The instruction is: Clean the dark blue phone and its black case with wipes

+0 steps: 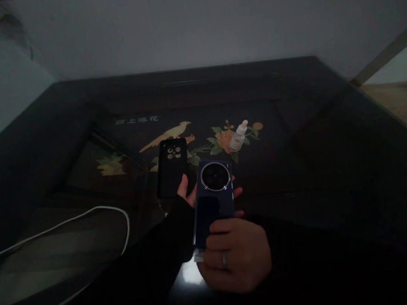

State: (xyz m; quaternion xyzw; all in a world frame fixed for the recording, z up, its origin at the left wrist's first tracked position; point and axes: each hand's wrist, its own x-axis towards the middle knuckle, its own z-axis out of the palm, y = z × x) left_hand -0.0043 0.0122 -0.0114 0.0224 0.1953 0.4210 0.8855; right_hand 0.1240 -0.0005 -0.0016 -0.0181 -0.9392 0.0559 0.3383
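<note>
A navy-blue smartphone point(212, 207) with a large round camera ring is held upright in the middle of the view. My right hand point(235, 256), wearing a ring, wraps its lower end. My left hand point(188, 195) cradles it from behind, with the thumb and fingertips showing on either side. Just left of it, a black phone point(171, 166) with a cluster of round lenses lies on the table, close to my left thumb. A small clear dropper bottle point(239, 136) lies farther off, among painted flowers.
The dark lacquered table point(292, 142) carries a painted bird, flowers and characters, and its glossy surface reflects light. A white cable point(66, 223) curves across its left part. A wooden floor point(393, 104) shows past the right edge, and a wall stands behind.
</note>
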